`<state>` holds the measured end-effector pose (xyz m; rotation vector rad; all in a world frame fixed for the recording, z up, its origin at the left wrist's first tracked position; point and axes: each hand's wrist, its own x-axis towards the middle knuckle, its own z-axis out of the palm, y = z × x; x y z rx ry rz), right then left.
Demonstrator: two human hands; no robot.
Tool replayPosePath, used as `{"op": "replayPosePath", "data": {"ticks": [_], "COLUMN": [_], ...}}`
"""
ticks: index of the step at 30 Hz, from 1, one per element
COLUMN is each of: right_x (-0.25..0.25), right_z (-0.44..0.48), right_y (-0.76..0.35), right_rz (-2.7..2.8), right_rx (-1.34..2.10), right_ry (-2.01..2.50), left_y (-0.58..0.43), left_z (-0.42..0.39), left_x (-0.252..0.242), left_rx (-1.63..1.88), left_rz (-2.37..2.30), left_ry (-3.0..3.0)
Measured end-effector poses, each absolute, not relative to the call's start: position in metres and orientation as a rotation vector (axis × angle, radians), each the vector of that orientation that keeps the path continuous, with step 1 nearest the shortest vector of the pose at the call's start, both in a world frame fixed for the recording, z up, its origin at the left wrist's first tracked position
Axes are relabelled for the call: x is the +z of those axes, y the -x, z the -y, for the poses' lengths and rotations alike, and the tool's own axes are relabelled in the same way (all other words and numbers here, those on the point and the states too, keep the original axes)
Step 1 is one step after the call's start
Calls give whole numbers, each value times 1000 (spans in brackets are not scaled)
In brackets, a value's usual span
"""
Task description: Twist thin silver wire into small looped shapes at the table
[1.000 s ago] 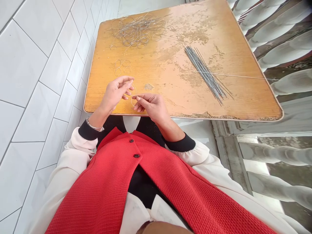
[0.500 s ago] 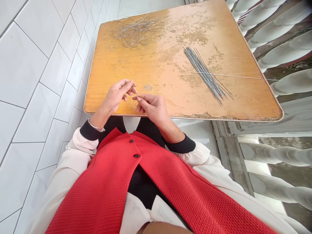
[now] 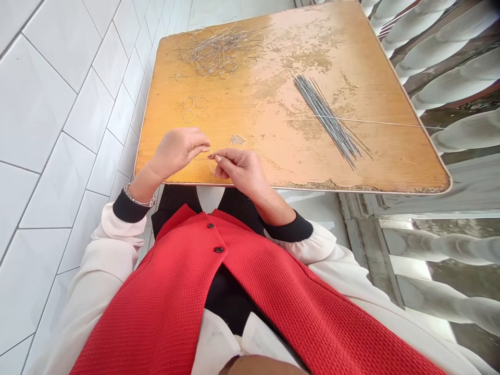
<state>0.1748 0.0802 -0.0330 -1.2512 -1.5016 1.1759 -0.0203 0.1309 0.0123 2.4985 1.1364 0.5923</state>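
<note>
Between my hands, over the table's near edge, is a thin curved wire (image 3: 210, 163). My right hand (image 3: 242, 167) pinches it between thumb and forefinger. My left hand (image 3: 180, 151) has its thumb and fingers closed on the upper end of the same wire, palm turned down. A little beyond the hands, a few bent wire loops (image 3: 189, 114) lie flat on the wooden table (image 3: 265, 130). On the right side rests a bundle of straight grey wires (image 3: 327, 122), with one long pale wire (image 3: 375, 122) lying crosswise and reaching past the table edge.
A tangled heap of bent wires (image 3: 222, 52) covers the table's far left. White tiles (image 3: 54, 135) line the wall close on the left. To the right stand white balusters (image 3: 461, 78). The table's near edge (image 3: 332, 186) is chipped.
My left hand has rolled over, palm downward, and its wrist has shifted left and toward me. The wire's upper part has tipped with it. My right hand stays nearly in place, still pinching.
</note>
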Motion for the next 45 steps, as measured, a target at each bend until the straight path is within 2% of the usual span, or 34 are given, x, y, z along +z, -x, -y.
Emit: {"op": "replayPosePath", "data": {"ticks": [10, 20, 31, 38, 41, 45], "right_x": [-34, -35, -38, -44, -46, -48], "right_z": [-78, -76, -73, -68, -69, -75], "right_y": [-175, -172, -168, -163, -162, -161], "right_rz": [1447, 1421, 1383, 1416, 1386, 1220], "right_rx": [1143, 1128, 1145, 936, 915, 990], "right_ry": [1219, 1222, 1218, 1286, 1284, 1246], "left_y": [23, 20, 25, 17, 17, 18], "left_z": [-141, -131, -135, -133, -132, -122], "left_x": [11, 4, 15, 12, 17, 22], "left_rx": [657, 790, 708, 690, 757, 1021], "left_rz": [-958, -1059, -1110, -1133, -1133, -1096], "left_ry": [-2406, -2139, -2119, -2142, -2035, -1732]}}
